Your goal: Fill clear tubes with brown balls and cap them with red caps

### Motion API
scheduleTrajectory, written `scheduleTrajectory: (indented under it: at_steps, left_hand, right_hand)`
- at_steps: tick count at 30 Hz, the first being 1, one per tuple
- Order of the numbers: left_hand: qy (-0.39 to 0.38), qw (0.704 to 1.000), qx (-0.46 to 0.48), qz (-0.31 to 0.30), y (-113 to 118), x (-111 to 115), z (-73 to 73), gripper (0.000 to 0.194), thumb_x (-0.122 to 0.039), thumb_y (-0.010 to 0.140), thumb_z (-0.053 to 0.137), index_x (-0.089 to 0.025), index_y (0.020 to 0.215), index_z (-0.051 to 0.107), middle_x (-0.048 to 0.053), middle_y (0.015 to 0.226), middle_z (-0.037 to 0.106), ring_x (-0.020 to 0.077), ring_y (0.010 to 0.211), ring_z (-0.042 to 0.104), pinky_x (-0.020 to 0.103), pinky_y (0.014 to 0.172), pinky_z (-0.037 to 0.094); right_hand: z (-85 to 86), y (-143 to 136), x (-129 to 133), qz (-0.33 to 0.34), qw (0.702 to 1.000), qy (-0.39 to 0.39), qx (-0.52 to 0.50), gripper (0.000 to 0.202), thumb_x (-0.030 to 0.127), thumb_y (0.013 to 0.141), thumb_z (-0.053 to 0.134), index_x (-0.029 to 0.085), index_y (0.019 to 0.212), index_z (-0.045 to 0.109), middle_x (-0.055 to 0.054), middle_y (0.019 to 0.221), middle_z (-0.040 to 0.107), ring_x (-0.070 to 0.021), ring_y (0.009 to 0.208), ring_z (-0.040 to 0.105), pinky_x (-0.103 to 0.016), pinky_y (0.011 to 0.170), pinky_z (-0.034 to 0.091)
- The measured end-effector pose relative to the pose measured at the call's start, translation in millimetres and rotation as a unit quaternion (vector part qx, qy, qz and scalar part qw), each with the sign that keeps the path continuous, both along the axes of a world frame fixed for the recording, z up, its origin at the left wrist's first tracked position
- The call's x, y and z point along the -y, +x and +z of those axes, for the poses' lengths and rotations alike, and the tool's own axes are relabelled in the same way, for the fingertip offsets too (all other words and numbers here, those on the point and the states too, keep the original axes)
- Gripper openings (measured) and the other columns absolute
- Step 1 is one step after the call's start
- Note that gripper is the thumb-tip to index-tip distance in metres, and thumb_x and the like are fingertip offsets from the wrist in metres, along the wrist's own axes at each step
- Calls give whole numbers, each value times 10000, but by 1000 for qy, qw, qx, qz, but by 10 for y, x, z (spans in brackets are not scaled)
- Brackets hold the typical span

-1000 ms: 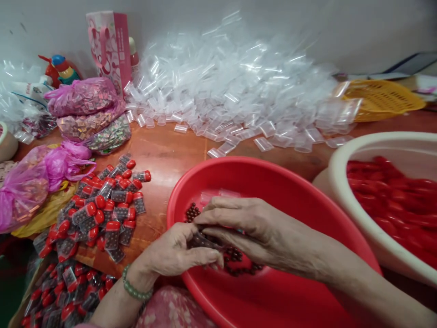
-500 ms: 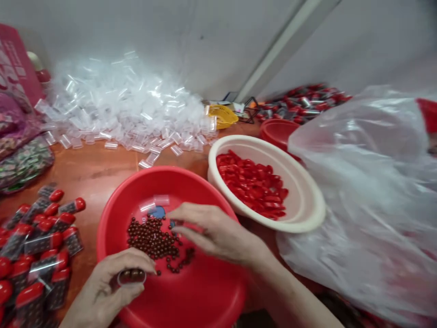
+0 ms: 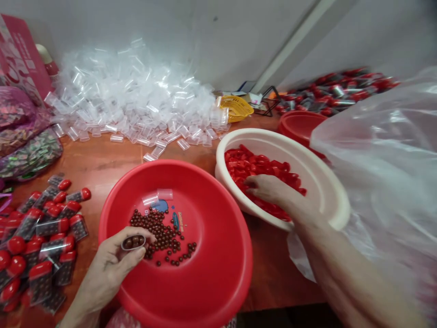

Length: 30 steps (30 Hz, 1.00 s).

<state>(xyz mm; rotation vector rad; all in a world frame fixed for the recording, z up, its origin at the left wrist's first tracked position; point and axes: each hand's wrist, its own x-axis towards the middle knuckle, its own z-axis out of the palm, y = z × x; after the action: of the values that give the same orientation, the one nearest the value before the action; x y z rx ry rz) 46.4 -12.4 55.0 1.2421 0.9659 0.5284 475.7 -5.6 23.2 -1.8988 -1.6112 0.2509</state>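
My left hand is closed round a clear plastic tube, its open mouth facing up and dark brown balls inside. It is over the left side of a red basin. On the basin floor lie many loose brown balls and a couple of clear tubes. To the right, my right hand reaches into a cream-white bowl, fingertips slightly apart among red plastic caps. I see nothing held there, though the fingertips are partly hidden.
Filled, red-capped tubes lie on the left. A heap of clear tubes stands behind the basin, beside a yellow basket. More capped tubes and a red bowl are at the back right. A plastic bag bulges on the right.
My right hand has moved from above the brown balls to the caps in the white bowl. The left hand still holds the filled tube. The view has shifted slightly.
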Motion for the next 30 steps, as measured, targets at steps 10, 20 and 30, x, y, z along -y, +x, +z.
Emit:
scheduleTrajectory:
  at_steps: [10,20,30]
  left_hand:
    - [-45,992,116,32,237,61,41,168,-294,826,669,-173,943,665,35,906,708,135,859,634,248,819,485]
    - [-104,978,145,104,208,151,29,265,-304,767,723,-159,981,665,22,870,706,100,754,633,221,746,491]
    - [-68,984,98,136,237,157,6,242,-253,707,731,-155,908,639,2,763,639,115,706,574,245,685,455]
  right_hand:
    - [612,-1013,354,-112,978,61,-164,211,453,866,606,333,1034,649,-47,964,703,-229,786,672,-386,654,536]
    - [404,-2212,289,139,905,25,-402,131,280,835,690,251,931,605,-10,894,730,-134,762,692,-213,635,559]
    - [366,-2437,356,114,907,63,-401,131,182,810,695,246,904,630,-13,896,744,-138,785,715,-204,631,581]
